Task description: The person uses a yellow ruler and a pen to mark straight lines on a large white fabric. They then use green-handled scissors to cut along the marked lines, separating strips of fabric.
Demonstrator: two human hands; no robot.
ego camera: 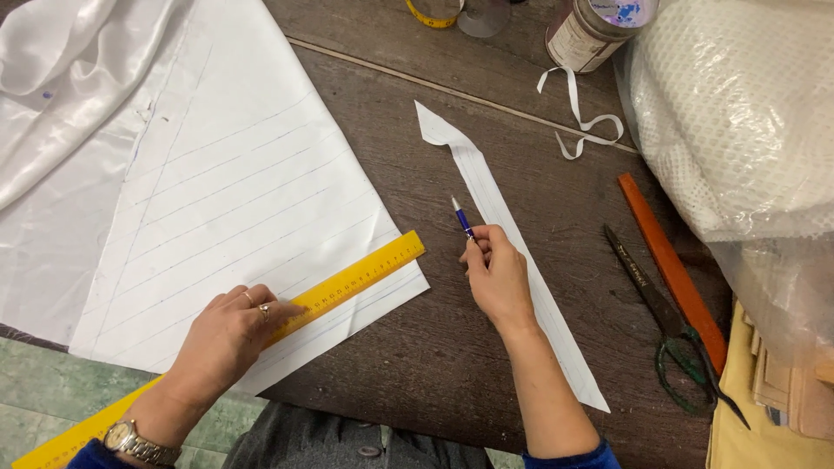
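Note:
My left hand (230, 334) presses flat on a long yellow ruler (365, 274) that lies slantwise across a white sheet of fabric (226, 191) marked with parallel pen lines. The hand wears rings and a wristwatch. My right hand (497, 278) holds a blue pen (462, 217), tip pointing away from me, and rests over a narrow cut strip of the same lined white fabric (486, 191) on the dark wooden table (408, 165). The strip runs from the upper middle down to the lower right.
Large dark scissors (669, 321) and an orange stick (669, 260) lie at the right. A bagged white mesh bundle (738, 113) fills the upper right. A jar (591, 35), a white ribbon scrap (582, 122), a yellow tape measure (430, 16) and shiny white satin (61, 78) lie along the far side.

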